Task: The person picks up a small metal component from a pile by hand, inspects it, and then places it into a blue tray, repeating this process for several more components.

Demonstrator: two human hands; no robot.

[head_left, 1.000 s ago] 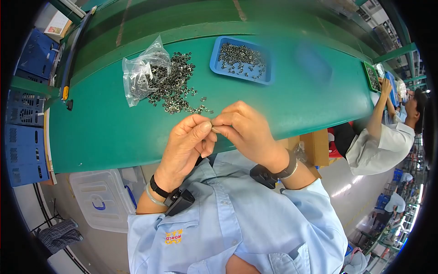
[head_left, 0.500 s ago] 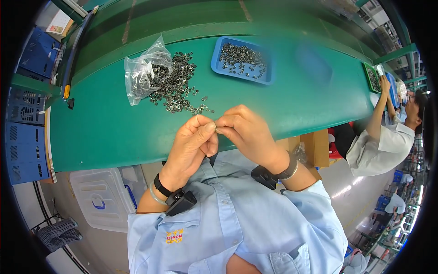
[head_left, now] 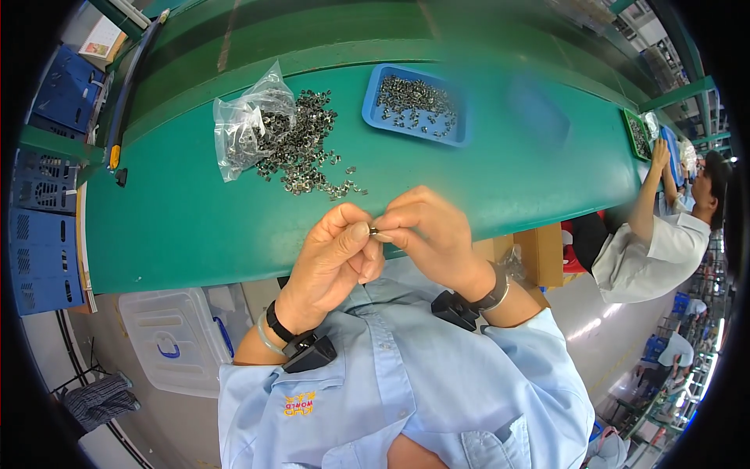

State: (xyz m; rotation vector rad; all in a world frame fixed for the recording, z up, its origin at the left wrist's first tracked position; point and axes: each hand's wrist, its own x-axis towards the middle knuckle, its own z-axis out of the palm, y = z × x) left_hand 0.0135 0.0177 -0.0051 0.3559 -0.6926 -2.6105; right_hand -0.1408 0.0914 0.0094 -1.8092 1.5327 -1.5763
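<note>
A small dark metal part (head_left: 373,230) shows between the fingertips of both my hands, just above the near side of the green table. My left hand (head_left: 337,250) pinches it between thumb and forefinger, the other fingers curled. From the other side, the thumb and forefinger of my right hand (head_left: 430,234) are closed on it too. Its exact kind is too small to make out. Beyond my left hand lies a loose pile of small metal parts (head_left: 301,144), partly inside a clear plastic bag (head_left: 238,133). Farther back, a blue tray (head_left: 375,117) holds many similar parts.
The green table (head_left: 180,227) stretches across in front of me. At the far right a co-worker (head_left: 656,242) reaches toward a green tray (head_left: 634,144). A lidded clear bin (head_left: 172,336) stands below at left; a cardboard box (head_left: 541,254) sits below at right.
Both hands have come slightly nearer to me, still meeting at the fingertips. The small dark part now shows more plainly between them. The pile and the tray lie as before.
</note>
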